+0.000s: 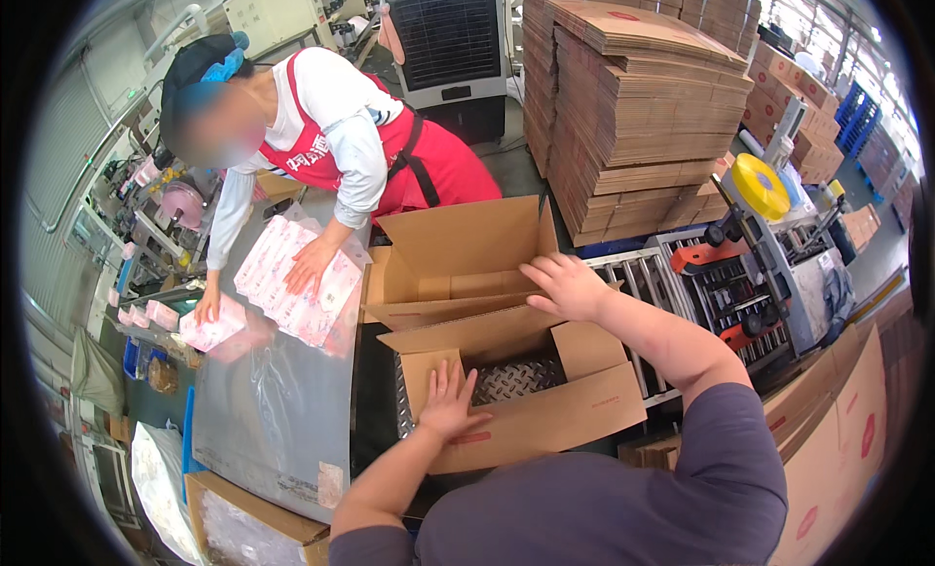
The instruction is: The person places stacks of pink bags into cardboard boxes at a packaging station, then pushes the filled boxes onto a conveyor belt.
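My left hand (pixel 448 402) lies with fingers spread on the left flap of the nearer cardboard box (pixel 550 418). That box stands upright with its top flaps apart, and diamond-pattern metal plate (pixel 521 379) shows through its bottom. My right hand (pixel 568 287), its fingers stretched out, is at the right end where the nearer box meets a second open cardboard box (pixel 467 237) just beyond. Whether its fingertips press on the cardboard I cannot tell. Neither hand holds anything.
Across the metal table (pixel 273 425), a co-worker in a red apron (pixel 429 167) handles pink-and-white soft packs (pixel 297 274). Flattened cartons (pixel 633 118) are stacked behind the boxes. A roller conveyor (pixel 633 274) and a taping machine with a yellow tape roll (pixel 758 186) stand at right.
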`<move>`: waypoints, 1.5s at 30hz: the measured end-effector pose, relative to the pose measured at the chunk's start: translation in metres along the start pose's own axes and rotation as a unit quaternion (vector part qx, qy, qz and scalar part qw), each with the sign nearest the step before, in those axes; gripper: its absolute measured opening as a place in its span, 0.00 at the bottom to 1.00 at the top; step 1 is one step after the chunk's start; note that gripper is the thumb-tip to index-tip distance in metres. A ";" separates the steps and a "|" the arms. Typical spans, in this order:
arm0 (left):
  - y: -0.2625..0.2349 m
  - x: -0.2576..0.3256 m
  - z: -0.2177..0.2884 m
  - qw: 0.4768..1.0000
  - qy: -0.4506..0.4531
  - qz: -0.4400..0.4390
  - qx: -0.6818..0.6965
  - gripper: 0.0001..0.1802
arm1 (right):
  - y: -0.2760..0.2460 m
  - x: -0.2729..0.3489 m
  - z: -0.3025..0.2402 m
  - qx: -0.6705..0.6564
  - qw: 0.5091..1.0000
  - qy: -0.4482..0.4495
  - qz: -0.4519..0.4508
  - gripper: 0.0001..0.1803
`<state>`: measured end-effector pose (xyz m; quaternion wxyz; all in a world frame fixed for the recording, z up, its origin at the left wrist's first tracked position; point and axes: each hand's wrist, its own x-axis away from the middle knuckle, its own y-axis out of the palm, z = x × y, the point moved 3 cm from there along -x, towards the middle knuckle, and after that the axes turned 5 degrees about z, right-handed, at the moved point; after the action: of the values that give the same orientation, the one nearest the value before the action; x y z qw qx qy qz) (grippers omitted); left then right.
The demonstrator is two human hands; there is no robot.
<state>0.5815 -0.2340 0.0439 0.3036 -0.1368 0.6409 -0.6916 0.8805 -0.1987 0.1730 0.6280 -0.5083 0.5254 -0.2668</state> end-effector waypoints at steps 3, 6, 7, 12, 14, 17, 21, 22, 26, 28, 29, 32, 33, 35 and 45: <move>0.020 0.019 0.023 0.988 0.007 0.093 -0.119 0.43 | 0.031 0.070 -0.023 -0.112 0.935 -0.002 -0.337 0.37; 0.007 0.009 0.029 0.989 -0.141 0.009 -0.034 0.45 | 0.067 0.146 -0.033 -0.041 0.954 -0.033 -0.294 0.35; 0.008 0.016 0.009 0.985 -0.174 0.000 0.005 0.45 | 0.063 0.138 -0.031 -0.061 0.966 -0.023 -0.252 0.33; 0.020 0.100 -0.143 0.894 -0.438 -0.008 0.094 0.49 | 0.040 0.117 0.026 -0.236 0.934 0.266 0.038 0.28; 0.034 0.108 -0.189 0.805 -0.521 0.031 0.283 0.49 | 0.123 0.190 0.070 -0.283 0.849 0.445 0.036 0.33; 0.014 0.096 -0.169 0.728 -0.590 0.022 0.349 0.48 | 0.190 0.282 0.021 -0.401 0.538 0.723 -0.165 0.42; 0.077 0.122 -0.177 0.653 -0.620 -0.090 0.426 0.50 | 0.149 0.304 0.022 -0.495 0.607 0.599 -0.163 0.33; 0.057 0.110 -0.139 0.509 -0.637 -0.170 0.554 0.52 | 0.072 0.262 0.023 -0.507 0.650 0.548 -0.145 0.29; 0.034 0.084 -0.096 0.408 -0.419 -0.145 0.798 0.62 | -0.039 0.147 -0.014 -0.699 0.663 0.248 -0.098 0.24; 0.043 0.078 -0.090 0.438 -0.460 -0.169 0.754 0.62 | 0.003 0.128 -0.046 -0.703 0.643 0.257 -0.162 0.25; 0.070 0.085 -0.093 0.458 -0.530 -0.165 0.694 0.62 | 0.026 0.109 -0.076 -0.688 0.628 0.284 -0.227 0.26; 0.044 0.045 -0.041 0.538 -0.447 -0.162 0.695 0.62 | 0.108 0.083 -0.169 -0.466 0.801 0.236 -0.292 0.39; 0.033 0.034 -0.028 0.609 -0.417 -0.167 0.654 0.58 | 0.146 0.096 -0.182 -0.485 0.759 0.218 -0.377 0.44; 0.029 0.025 -0.008 0.798 -0.367 -0.167 0.448 0.49 | 0.151 0.100 -0.179 -0.436 0.804 0.121 -0.386 0.38; 0.116 0.073 -0.063 0.827 -0.382 -0.138 0.388 0.28 | 0.083 0.369 0.156 -0.018 0.800 0.589 -0.115 0.31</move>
<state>0.5167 -0.2259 -0.0916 0.4533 -0.3481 0.1270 -0.8107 1.1222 -0.4355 -0.0570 0.1529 -0.3210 0.7364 -0.5755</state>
